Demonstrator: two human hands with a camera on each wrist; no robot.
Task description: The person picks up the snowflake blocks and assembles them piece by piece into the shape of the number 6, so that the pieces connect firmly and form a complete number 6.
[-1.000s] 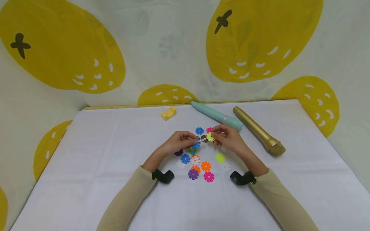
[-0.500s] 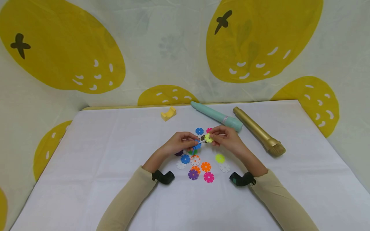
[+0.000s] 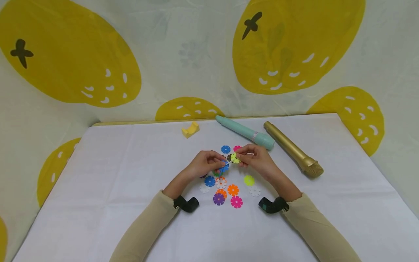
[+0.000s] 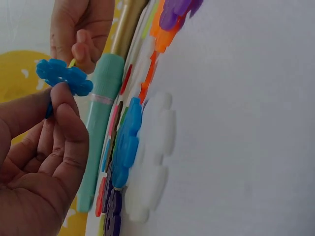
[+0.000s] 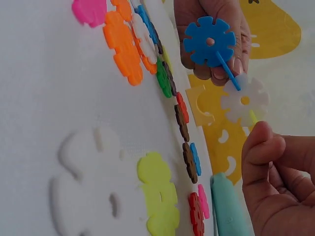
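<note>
My left hand point(image 3: 204, 162) pinches a blue notched interlocking disc point(image 5: 197, 42). A second blue disc, seen edge-on in the right wrist view, crosses it and reaches a white translucent disc point(image 5: 258, 101). My right hand point(image 3: 258, 159) pinches a yellow notched disc point(image 3: 233, 158) between thumb and fingers. That yellow disc is edge-on at the white disc's lower rim; whether it sits in a slot I cannot tell. Below both hands, several loose discs lie on the white cloth, among them an orange disc point(image 3: 233, 190), a purple disc point(image 3: 219, 199) and a pink disc point(image 3: 236, 202).
Behind the hands lies a mint-green microphone-shaped tube point(image 3: 242, 130), with a gold microphone point(image 3: 291, 147) to its right. A small yellow curved block point(image 3: 190, 130) is near the table's back edge. Patterned fabric point(image 3: 190, 54) hangs behind the table.
The yellow disc in my right hand has moved slightly left, closer to the white and blue discs in my left hand. Both hands have come a little nearer the body.
</note>
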